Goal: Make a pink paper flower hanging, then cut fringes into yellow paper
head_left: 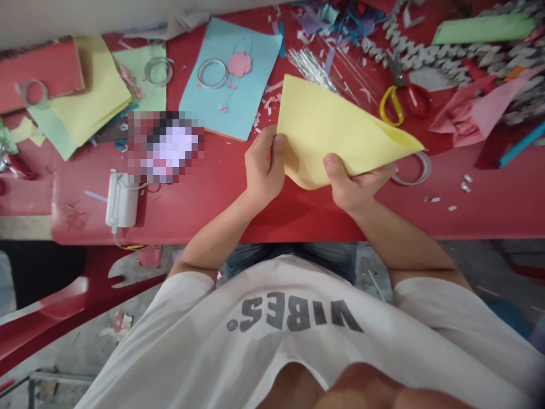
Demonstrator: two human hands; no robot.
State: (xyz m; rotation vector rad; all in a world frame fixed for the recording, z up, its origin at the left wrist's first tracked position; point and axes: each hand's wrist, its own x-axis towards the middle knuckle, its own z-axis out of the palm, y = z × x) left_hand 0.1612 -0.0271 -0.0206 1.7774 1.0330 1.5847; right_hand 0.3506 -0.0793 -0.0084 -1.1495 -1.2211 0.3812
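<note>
Yellow paper sheet (pixel 336 128) held between your hands, above red table (pixel 298 221). Left hand (pixel 264 167): clamped on sheet's left edge, thumb on top. Right hand (pixel 353 184): clamped on lower edge, thumb on top. Curled sheet's pointed corner aims right; long axis runs left to right, tilting slightly toward you.

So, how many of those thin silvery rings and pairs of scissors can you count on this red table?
Silvery rings: 4
Pairs of scissors: 1
Total: 5
</note>
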